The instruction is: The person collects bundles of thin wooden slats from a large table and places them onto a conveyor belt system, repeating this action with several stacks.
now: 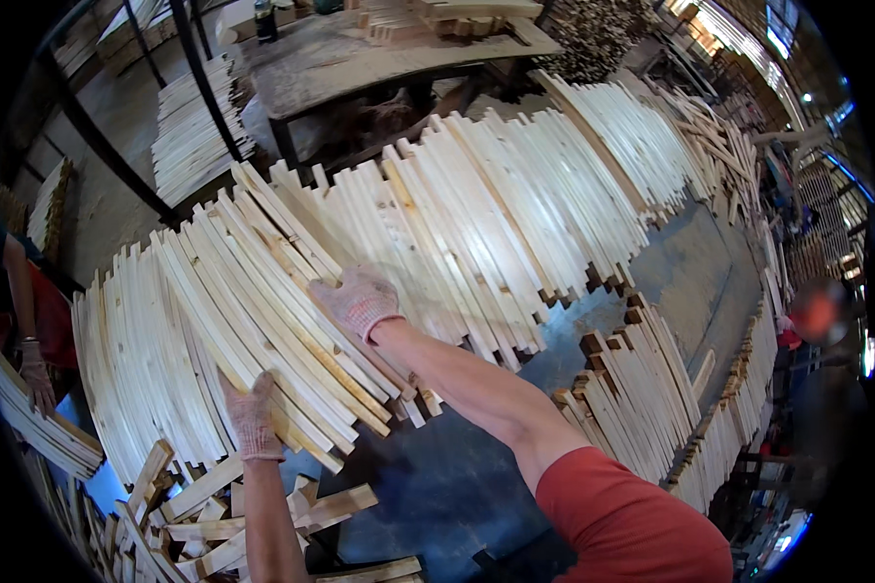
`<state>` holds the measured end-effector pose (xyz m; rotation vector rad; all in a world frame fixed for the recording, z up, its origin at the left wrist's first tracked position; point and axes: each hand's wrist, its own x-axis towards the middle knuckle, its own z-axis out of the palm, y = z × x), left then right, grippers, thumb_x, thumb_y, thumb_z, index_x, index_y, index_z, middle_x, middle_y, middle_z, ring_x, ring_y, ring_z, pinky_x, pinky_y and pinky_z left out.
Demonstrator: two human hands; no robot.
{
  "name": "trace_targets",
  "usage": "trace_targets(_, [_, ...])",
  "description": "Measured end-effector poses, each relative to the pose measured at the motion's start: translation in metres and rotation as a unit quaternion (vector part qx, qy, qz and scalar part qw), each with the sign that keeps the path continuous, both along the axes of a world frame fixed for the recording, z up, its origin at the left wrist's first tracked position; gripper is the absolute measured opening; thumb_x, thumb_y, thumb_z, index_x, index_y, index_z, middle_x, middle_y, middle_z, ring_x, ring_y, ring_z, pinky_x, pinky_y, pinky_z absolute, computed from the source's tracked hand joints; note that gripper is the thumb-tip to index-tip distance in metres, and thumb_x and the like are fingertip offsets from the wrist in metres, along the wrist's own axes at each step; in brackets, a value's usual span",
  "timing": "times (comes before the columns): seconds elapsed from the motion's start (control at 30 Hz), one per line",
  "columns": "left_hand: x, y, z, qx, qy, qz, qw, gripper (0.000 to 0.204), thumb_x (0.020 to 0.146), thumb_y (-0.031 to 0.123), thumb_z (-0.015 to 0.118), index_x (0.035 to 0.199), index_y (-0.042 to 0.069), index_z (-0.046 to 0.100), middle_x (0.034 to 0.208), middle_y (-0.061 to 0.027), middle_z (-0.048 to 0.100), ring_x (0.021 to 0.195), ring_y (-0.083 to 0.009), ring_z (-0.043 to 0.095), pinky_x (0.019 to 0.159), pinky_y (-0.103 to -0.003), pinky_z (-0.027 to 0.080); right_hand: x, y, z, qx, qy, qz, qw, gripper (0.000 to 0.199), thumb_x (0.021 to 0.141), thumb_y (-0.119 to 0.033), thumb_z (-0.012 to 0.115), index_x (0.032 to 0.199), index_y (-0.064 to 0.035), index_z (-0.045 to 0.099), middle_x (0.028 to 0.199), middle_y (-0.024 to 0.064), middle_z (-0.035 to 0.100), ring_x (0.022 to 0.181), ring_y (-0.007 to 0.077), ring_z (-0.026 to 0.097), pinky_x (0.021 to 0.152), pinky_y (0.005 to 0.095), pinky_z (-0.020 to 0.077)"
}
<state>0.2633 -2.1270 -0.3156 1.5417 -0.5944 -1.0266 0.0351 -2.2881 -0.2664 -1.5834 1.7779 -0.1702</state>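
Note:
Long pale wooden strips lie side by side in a slanted upper layer over other strips. My left hand, in a light knitted glove, grips the near left edge of this layer, its thumb raised and the other fingers partly hidden by the wood. My right hand, gloved alike, reaches across to the layer's right side. Its fingers curl over the outer strips, with the thumb set apart. A wide row of more wooden strips spreads to the right of my right hand.
Loose short wood offcuts are heaped at the lower left. Stacked strips stand on the dark tabletop at right. Behind is a dusty wooden table. At the left edge a co-worker's gloved hand rests near other strips.

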Motion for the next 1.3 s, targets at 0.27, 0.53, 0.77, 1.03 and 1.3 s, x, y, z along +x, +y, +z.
trace_targets(0.27, [-0.092,0.047,0.091,-0.012,-0.079,-0.095,0.992,0.105,0.078,0.007,0.081,0.168,0.001,0.027,0.154,-0.0178,0.05,0.135,-0.0288,0.054,0.117,-0.039,0.044,-0.113,0.101,0.052,0.022,-0.028,-0.117,0.992,0.084,0.093,-0.067,0.061,0.133,0.0061,0.064,0.128,0.0274,0.07,0.12,0.0407,0.069,0.107,0.0485,0.0507])
trace_targets(0.53, [-0.279,0.127,0.158,-0.014,-0.128,-0.35,0.928,0.103,0.076,0.003,0.077,0.167,0.004,0.03,0.147,-0.0153,0.055,0.127,-0.0267,0.058,0.109,-0.038,0.05,-0.308,0.325,0.07,-0.086,-0.047,-0.358,0.928,0.069,0.092,-0.064,0.063,0.119,-0.0014,0.073,0.116,0.0249,0.072,0.113,0.0441,0.068,0.1,0.0527,0.0521])
trace_targets(0.77, [-0.489,0.18,0.162,0.036,-0.054,-0.631,0.773,0.107,0.076,0.007,0.081,0.166,-0.001,0.024,0.133,-0.0173,0.065,0.11,-0.0284,0.068,0.095,-0.037,0.059,-0.46,0.532,0.051,-0.07,0.089,-0.55,0.828,0.071,0.093,-0.066,0.065,0.12,-0.0002,0.072,0.113,0.0287,0.072,0.111,0.0467,0.068,0.1,0.0539,0.0519])
trace_targets(1.03, [-0.657,0.243,0.097,-0.024,-0.127,-0.745,0.654,0.104,0.08,0.025,0.086,0.164,0.002,0.03,0.133,-0.026,0.066,0.121,-0.0341,0.067,0.104,-0.041,0.055,-0.555,0.663,0.031,-0.049,0.192,-0.655,0.729,0.084,0.092,-0.069,0.067,0.124,0.0095,0.068,0.127,0.0316,0.067,0.123,0.0458,0.063,0.107,0.0503,0.0498])
trace_targets(1.3, [-0.67,0.251,0.07,0.069,-0.301,-0.799,0.516,0.079,0.079,0.047,0.083,0.143,0.007,0.062,0.137,-0.0249,0.066,0.13,-0.0407,0.062,0.112,-0.047,0.05,-0.563,0.669,-0.001,0.0,0.093,-0.634,0.767,0.048,0.099,-0.043,0.065,0.118,0.0001,0.073,0.117,0.0228,0.075,0.114,0.0382,0.069,0.103,0.0468,0.0512])
